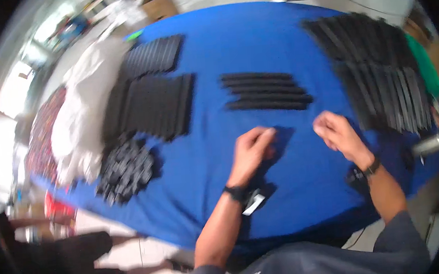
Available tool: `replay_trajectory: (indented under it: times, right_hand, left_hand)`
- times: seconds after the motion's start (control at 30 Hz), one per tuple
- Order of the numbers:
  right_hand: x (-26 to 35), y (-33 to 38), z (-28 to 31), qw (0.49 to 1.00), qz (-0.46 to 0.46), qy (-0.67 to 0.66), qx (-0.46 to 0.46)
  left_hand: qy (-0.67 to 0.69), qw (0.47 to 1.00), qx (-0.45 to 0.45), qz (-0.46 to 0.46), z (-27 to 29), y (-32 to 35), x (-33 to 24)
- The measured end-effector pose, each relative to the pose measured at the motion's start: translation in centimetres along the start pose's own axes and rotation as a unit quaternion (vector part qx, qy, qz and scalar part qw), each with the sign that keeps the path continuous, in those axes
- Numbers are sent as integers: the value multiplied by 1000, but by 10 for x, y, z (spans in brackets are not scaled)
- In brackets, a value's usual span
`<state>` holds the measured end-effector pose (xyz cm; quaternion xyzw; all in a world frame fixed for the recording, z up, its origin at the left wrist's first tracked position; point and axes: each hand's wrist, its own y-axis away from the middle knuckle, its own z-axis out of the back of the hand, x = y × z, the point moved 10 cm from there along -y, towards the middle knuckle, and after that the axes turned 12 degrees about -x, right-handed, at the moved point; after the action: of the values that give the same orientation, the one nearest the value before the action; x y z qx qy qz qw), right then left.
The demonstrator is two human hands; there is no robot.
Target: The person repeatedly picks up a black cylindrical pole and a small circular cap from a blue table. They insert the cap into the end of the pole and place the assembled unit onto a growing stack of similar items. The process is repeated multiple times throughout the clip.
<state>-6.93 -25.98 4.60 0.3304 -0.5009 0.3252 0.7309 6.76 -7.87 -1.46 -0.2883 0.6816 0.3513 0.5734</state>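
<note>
My left hand point(254, 152) is above the blue cloth, with its thumb and fingers drawn together. Opposite it, my right hand point(339, 134) is curled, its fingertips pinched. Whether either hand holds something small cannot be made out. Just beyond my hands lies a short row of black ribbed strips point(265, 91), side by side; neither hand touches it. A small white piece point(254, 205) lies by my left wrist, next to something dark. Another small dark thing point(356, 176) is beside my right wrist.
Black strips lie in two groups point(158, 108) point(154, 55) at left and a large spread point(374, 68) at right. A pile of small black pieces point(126, 170) sits at the near left, beside a white sack point(86, 111). A metal cylinder point(431, 144) lies at right. Another person's legs point(79, 259) show lower left.
</note>
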Motion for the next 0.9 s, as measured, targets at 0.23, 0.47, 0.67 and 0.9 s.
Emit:
replay_trajectory:
  times: [0.23, 0.47, 0.67, 0.9]
  right_hand:
    - [-56, 13, -117, 876, -212, -418, 118]
    - [-45, 15, -110, 852, -194, -440, 210]
    - [-43, 17, -110, 865, -186, -408, 225]
    - [-36, 22, -110, 874, -159, -386, 247]
  left_hand:
    - [8, 998, -68, 5, 38, 13, -19]
    - [-410, 863, -188, -228, 119, 32, -79]
    - [-541, 751, -210, -315, 103, -13, -115]
    - [-652, 613, -131, -426, -4, -27, -82]
